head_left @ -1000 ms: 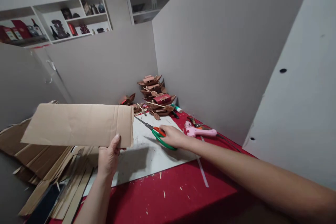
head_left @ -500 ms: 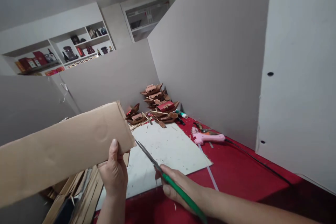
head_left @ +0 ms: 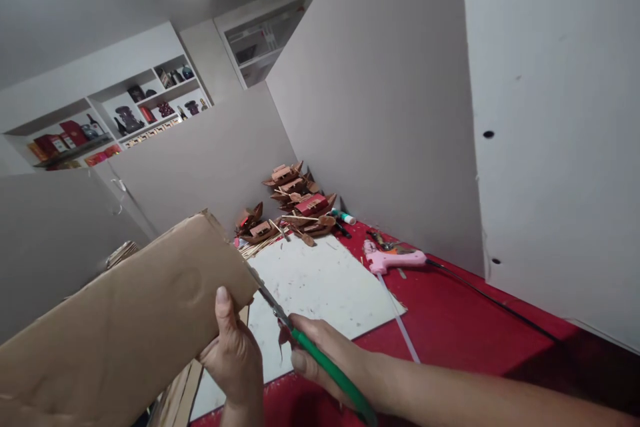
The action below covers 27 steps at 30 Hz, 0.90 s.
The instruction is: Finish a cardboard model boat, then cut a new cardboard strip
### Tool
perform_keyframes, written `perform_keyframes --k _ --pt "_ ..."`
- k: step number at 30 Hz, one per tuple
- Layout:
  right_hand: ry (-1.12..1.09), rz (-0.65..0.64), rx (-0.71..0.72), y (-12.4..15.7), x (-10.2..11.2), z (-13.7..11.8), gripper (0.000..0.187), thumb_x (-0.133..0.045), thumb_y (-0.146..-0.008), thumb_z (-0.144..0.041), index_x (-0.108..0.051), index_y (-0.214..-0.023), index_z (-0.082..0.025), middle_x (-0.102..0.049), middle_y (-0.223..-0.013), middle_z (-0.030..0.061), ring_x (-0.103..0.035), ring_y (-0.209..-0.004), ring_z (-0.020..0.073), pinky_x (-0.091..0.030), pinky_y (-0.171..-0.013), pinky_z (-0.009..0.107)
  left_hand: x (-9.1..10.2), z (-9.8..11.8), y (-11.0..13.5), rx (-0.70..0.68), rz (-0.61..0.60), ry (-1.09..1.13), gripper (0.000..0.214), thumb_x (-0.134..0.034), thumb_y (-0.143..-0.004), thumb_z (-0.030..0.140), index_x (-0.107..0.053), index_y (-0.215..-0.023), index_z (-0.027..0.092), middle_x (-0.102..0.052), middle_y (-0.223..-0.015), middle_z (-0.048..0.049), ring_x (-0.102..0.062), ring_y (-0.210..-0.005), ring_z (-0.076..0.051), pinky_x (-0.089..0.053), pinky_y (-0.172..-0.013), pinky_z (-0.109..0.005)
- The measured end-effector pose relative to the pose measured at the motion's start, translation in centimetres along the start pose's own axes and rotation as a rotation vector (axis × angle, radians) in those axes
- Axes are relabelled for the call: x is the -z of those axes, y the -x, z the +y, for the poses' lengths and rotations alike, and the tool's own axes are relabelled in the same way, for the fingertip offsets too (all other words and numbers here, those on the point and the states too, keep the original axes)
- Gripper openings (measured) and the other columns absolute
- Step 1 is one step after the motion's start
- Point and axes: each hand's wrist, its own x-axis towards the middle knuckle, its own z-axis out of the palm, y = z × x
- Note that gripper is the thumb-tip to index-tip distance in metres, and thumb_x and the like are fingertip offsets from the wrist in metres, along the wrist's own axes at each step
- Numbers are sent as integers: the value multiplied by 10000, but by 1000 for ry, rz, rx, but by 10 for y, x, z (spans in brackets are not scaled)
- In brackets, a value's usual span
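My left hand (head_left: 234, 353) grips the near right end of a long brown cardboard sheet (head_left: 125, 327), thumb on top, holding it tilted above the table. My right hand (head_left: 325, 357) is closed round the green handles of a pair of scissors (head_left: 305, 347). The scissor blades point up and left and meet the cardboard's right edge. Below both hands lies a white cutting board (head_left: 320, 287) on the red tabletop (head_left: 450, 327).
A pink glue gun (head_left: 395, 258) with a black cord lies right of the board. Small brown model boats (head_left: 295, 203) are piled in the far corner by a glue stick. Cardboard strips lie at lower left. Grey partition walls stand close on the right and behind.
My right hand picked the scissors up from the board and brought them to the cardboard's edge. The cardboard tilted and came nearer. The view swung upward.
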Motion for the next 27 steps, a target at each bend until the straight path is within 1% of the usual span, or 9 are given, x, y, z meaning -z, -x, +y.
perform_keyframes --k 3,6,11,15,20,24,27 --pt "18 -10 -21 -2 2 -1 633 -311 -812 -764 -495 -904 -165 -530 -728 20 -463 -628 138 -392 -591 244 -2 -1 -1 64 5 54 495 -703 -758 284 -528 -1220 257 -552 -1328 -42 -501 -1226 -263 -567 -789 -303" --pt "53 -15 -47 -4 5 -1 620 -314 -810 -763 -482 -877 -170 -517 -710 16 -448 -615 138 -386 -576 242 -2 -4 -2 97 5 47 542 -706 -754 295 -506 -1256 258 -555 -1321 -54 -507 -1219 -268 -577 -741 -283" --pt "98 -30 -74 -6 7 3 600 -310 -814 -750 -464 -858 -172 -524 -720 32 -449 -616 150 -390 -586 260 -1 -9 -2 135 -3 18 538 -699 -758 322 -514 -1260 268 -559 -1314 -46 -539 -1178 -257 -584 -678 -254" --pt "97 -13 -79 -5 2 11 528 -327 -853 -693 -466 -847 -183 -537 -724 27 -469 -627 148 -393 -602 253 0 -13 -1 158 7 3 524 -705 -750 318 -524 -1240 275 -572 -1293 -31 -565 -1139 -239 -581 -639 -232" --pt "39 19 -83 -3 -4 20 476 -365 -875 -642 -469 -821 -180 -506 -682 -3 -448 -603 124 -357 -562 228 0 -17 -1 152 -30 -4 511 -689 -758 312 -522 -1233 231 -559 -1301 -63 -584 -1101 -242 -573 -596 -219" --pt "-69 55 -110 -2 -8 25 469 -414 -865 -632 -457 -772 -174 -424 -637 -29 -375 -581 104 -310 -519 214 -1 -20 2 177 1 8 509 -711 -738 306 -534 -1208 220 -563 -1292 -60 -620 -1004 -208 -563 -565 -209" --pt "-184 61 -140 -2 -10 27 471 -435 -862 -623 -455 -743 -168 -359 -624 -39 -316 -578 96 -278 -498 212 -1 -23 2 174 5 7 512 -714 -736 301 -536 -1209 217 -559 -1293 -63 -625 -974 -194 -560 -565 -205"
